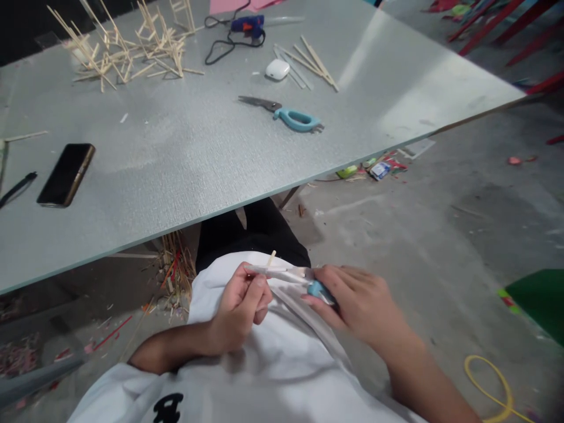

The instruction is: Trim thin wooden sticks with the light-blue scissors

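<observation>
Over my lap, my right hand (pixel 352 296) is closed round the blue handle of a pair of scissors (pixel 319 291), whose blades point left toward my other hand. My left hand (pixel 244 296) pinches a thin wooden stick (pixel 272 257) between thumb and fingers. The stick's pale end rises above the blades, and the blades reach as far as my left fingertips. Whether the blades touch the stick is too small to tell. On the table lies a second pair of blue-handled scissors (pixel 297 119), pointing left.
The grey table (pixel 176 176) bears a phone (pixel 66 175), a stick structure (pixel 132 53), a glue gun (pixel 247 25) with a black cord, a white case (pixel 277 69) and loose sticks (pixel 315 61). Scraps and a yellow cable (pixel 502 382) lie on the floor.
</observation>
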